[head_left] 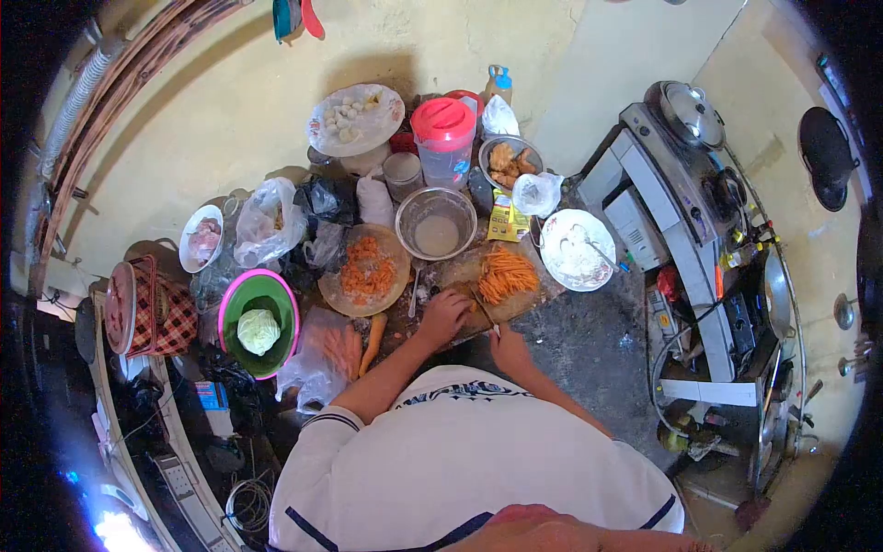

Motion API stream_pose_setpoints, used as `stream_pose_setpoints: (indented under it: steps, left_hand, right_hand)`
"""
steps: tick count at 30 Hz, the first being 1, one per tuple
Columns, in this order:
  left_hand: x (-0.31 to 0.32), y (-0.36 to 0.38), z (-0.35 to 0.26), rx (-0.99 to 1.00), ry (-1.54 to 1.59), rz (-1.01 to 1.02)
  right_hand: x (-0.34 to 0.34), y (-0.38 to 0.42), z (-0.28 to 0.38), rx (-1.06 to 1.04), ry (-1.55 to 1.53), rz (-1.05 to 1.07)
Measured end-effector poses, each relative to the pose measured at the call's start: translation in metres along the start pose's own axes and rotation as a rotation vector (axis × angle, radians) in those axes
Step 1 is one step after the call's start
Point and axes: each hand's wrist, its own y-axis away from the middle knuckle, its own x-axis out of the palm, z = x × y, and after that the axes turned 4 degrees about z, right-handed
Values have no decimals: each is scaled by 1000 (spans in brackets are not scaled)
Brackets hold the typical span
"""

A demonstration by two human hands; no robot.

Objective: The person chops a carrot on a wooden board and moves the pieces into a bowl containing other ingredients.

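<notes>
left hand [444,315]: curled over the carrot piece on the cutting board [460,276], fingers bent down and pressing it; the piece itself is mostly hidden under the hand
right hand [507,347]: closed round the handle of a knife [485,311], blade running up toward the left hand's fingertips
cut carrot strips [507,273]: heaped on the far part of the board, just beyond the blade
plate of shredded carrot [366,270]: left of the board, nearly touching it
whole carrots [372,342]: lying near the left forearm, beside a plastic bag
metal bowl [436,224]: behind the board, close to the strips
risk to fingers: the blade sits very near the left fingertips; a slip on a rounded carrot piece could bring the edge into them
risk of rolling: the piece is small and gripped from above, so it may turn under the knife
risk of spill: the strip heap lies near the board's far edge and could be pushed off among the crowded dishes
risk from crowding: the white plate [578,248] and the bowl leave little room for the knife hand to swing
</notes>
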Motion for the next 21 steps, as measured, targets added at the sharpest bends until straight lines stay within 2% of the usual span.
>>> stream_pose_setpoints:
  steps: [1, 4, 8, 12, 14, 21]
  left_hand:
    - [3, -2, 2, 77, 22, -23]
    - [9, -5, 5, 92, -23, 58]
    - [23, -1, 9, 28, -42, 56]
    - [32, 3, 14, 26, 2, 50]
    - [37, 6, 17, 37, -16, 15]
    - [30, 8, 9, 21, -9, 49]
  right_hand:
    - [3, 1, -1, -32, -11, -37]
    - [8, -1, 0, -42, -29, -67]
    - [1, 0, 11, 11, -15, -17]
    - [4, -1, 11, -21, 59, -15]
    - [5, -1, 14, 67, 151, 48]
    - [16, -12, 13, 85, 81, 44]
